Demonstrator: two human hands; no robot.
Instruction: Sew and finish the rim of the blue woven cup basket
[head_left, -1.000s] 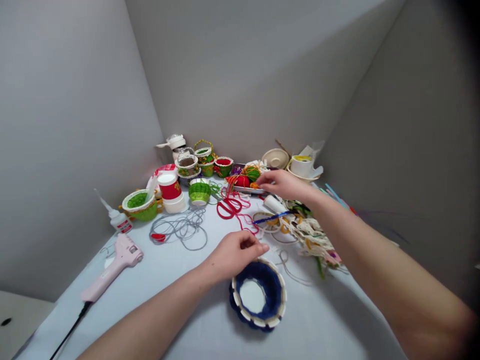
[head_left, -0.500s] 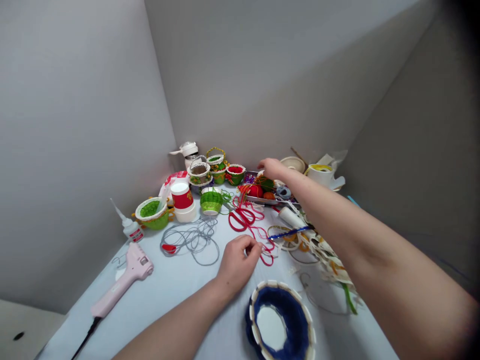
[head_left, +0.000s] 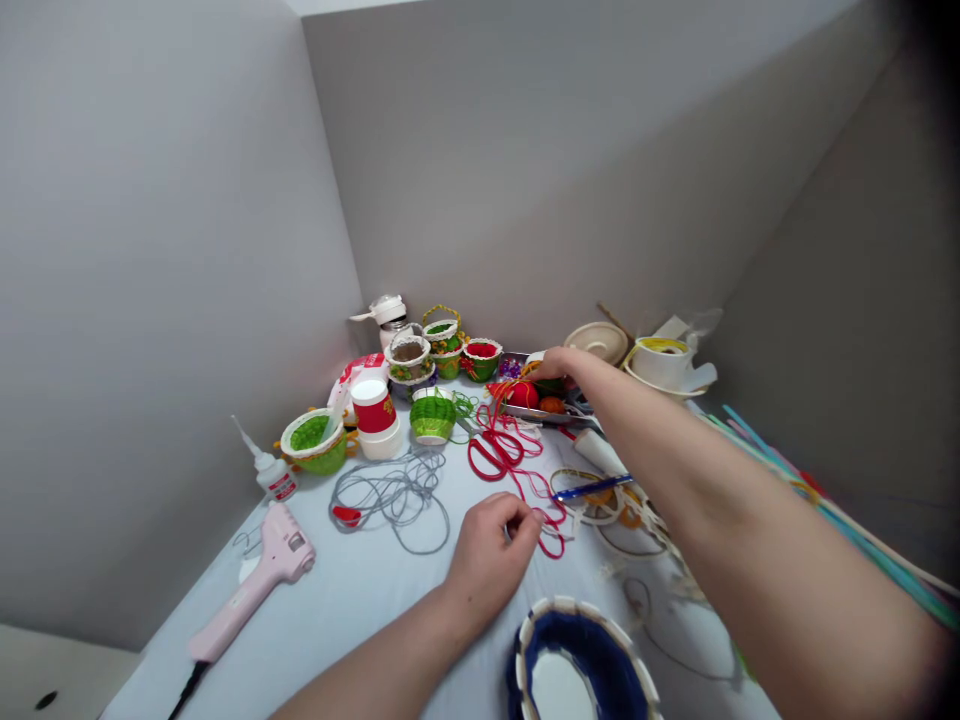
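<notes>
Our right arm stretches forward over the right side of the table, and the right hand dips over the metal tray near the back wall. Its fingers are mostly hidden, so we cannot tell how far open it is or whether it grips anything. In the tray we see a red yarn ball and an orange yarn ball.

Our left hand is low over the table, fingers loosely curled, thumb near the index finger; we cannot tell whether it pinches a thread. The blue basket sits just nearer to us, cut off by the bottom edge.

Between left hand and tray lie red scissors and tangled red yarn. Our right forearm covers part of the trimmings. Grey cord and a pink glue gun lie to the left.
</notes>
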